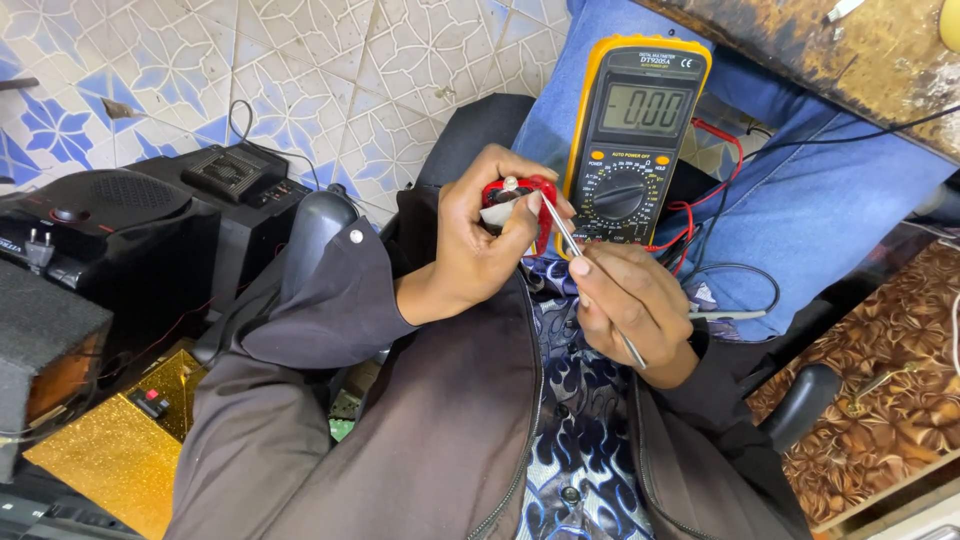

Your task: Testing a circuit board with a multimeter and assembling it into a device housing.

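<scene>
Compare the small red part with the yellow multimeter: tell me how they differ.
The small red part is pinched in the left hand, with the metal tweezers from the right hand at it; the yellow multimeter lies untouched on the blue-jeaned lap. The part is tiny and red, while the multimeter is far larger, with a lit display and a dial. Both sit close together.

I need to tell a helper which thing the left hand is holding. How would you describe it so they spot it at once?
Start at the yellow multimeter lying on the blue-jeaned leg. Just left of its dial, the left hand grips a small red part with a pale cap, which thin metal tweezers in the right hand touch. It is the only solid red thing there, unlike the thin red wires.
</scene>
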